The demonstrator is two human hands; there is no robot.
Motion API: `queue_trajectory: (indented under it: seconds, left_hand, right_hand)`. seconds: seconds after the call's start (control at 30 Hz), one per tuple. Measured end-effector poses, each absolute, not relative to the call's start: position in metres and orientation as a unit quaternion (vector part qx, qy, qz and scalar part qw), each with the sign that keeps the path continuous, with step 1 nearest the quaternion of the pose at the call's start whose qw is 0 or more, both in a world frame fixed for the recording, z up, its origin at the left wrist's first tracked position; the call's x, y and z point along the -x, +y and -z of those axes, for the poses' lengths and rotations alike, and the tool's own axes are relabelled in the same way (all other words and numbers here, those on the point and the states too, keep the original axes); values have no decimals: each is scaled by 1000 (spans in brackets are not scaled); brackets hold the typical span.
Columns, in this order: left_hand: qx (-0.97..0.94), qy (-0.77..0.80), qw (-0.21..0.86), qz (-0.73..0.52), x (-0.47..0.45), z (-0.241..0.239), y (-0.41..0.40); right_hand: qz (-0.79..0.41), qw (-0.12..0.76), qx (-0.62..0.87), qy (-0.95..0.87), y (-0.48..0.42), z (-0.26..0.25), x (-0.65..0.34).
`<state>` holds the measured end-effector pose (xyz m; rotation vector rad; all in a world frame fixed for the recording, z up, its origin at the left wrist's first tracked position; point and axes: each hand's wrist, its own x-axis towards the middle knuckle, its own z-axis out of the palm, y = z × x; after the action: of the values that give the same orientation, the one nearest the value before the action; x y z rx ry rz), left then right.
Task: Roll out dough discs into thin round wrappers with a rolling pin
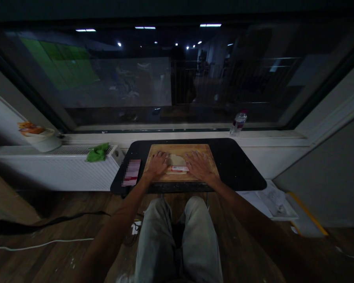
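A flattened piece of pale dough (177, 159) lies on a wooden board (181, 148). Across its near part is what looks like a rolling pin (179, 168), with a white and red label at its middle. My left hand (158, 164) rests palm down at the pin's left end, fingers stretched forward. At the right end, my right hand (199, 165) lies flat with its fingers spread over the board. Both palms hide the ends of the pin, and there are pale traces on the fingers.
The board is on a black table (238, 169). Left of it lies a phone (131, 173). A bottle (238, 122) stands on the windowsill. A green cloth (97, 152) and a white tub (43, 139) are on the radiator (76, 169). Cables run over the floor.
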<state>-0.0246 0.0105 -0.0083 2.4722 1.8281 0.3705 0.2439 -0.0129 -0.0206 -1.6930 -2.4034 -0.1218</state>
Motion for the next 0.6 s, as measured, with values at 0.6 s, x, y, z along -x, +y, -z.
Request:
queue_trajectory:
  seconds: [0.6]
  left_hand:
    - [-678, 730, 18, -88, 7, 7, -2]
  right_hand:
    - [-100, 33, 573, -813, 50, 14, -254]
